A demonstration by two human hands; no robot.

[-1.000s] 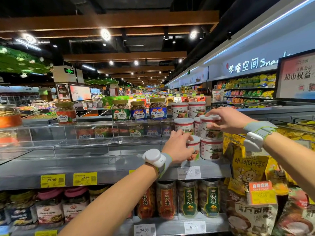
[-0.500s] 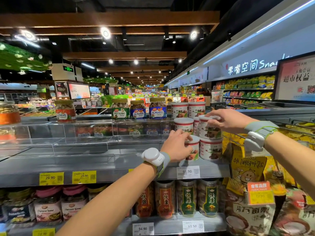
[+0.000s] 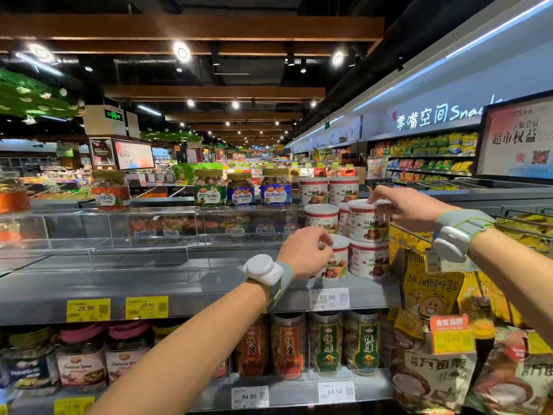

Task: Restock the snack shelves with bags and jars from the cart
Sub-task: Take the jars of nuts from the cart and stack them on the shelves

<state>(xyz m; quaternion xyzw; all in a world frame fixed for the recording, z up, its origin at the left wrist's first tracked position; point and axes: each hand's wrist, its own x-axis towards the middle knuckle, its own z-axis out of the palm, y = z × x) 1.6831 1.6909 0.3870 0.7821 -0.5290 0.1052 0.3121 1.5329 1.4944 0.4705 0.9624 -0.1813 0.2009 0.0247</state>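
Now the left hand [image 3: 305,253] and the right hand [image 3: 401,205] each grip a white-lidded can at the right end of the grey shelf [image 3: 179,283].
The left hand's fingers curl round the side of a low can [image 3: 339,260] standing on the shelf just above the 68.90 price tag [image 3: 329,298]. The right hand pinches the lid rim of an upper can [image 3: 369,224], stacked upright on a third can [image 3: 369,259] just right of the low one. On the far tier, to the left, stand a pistachio jar [image 3: 209,190] and almond jars [image 3: 275,190].
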